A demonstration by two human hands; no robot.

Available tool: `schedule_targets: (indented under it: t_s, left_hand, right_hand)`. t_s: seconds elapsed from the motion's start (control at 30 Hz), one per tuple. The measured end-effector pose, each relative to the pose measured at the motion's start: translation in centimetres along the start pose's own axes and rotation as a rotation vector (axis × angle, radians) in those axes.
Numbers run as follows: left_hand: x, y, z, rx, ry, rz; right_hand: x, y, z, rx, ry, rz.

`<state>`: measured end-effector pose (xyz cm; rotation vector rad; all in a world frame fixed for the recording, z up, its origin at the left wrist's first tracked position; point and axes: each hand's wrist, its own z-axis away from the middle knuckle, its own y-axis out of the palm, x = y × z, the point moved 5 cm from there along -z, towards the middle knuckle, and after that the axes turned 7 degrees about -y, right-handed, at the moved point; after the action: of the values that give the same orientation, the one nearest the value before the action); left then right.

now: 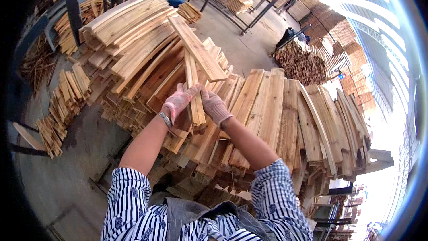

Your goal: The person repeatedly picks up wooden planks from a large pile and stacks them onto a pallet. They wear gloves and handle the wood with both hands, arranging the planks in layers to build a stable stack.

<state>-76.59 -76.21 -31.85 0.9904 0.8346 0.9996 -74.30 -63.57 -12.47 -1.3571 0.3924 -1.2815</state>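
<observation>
Both my hands wear pale pink work gloves and meet over a narrow bundle of wooden boards (197,110) at the middle of the pile. My left hand (176,102) grips its left side, fingers reaching across the top. On the right side my right hand (216,107) closes round the same boards, its fingertips close to those of the left. The near ends of the boards stick out toward me; how many there are I cannot tell. A wider loose plank (199,50) lies slantwise just beyond my hands, overlapping the far part of the bundle.
A stack of boards (133,20) rises at the far left, and a row of planks (269,111) spreads to the right. Short offcuts (67,91) lie at left. Beyond the concrete floor (243,47) stand a metal rack (263,15) and a heap of sticks (301,62).
</observation>
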Motion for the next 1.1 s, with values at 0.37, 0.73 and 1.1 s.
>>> schedule_targets:
  t_s: [0.37, 0.73, 1.1]
  left_hand:
    - [1.8, 7.4, 3.3, 0.116, 0.077, -0.849]
    - [5.0, 10.6, 8.2, 0.11, 0.278, -0.778]
    - [11.3, 6.2, 18.3, -0.088, -0.155, -0.314]
  right_hand:
    - [-9.0, -9.2, -11.3, -0.38, -0.149, 0.121]
    - [-8.4, 2.8, -6.3, -0.254, -0.124, -0.527]
    - [-5.6, 7.2, 12.7, -0.017, 0.151, -1.436]
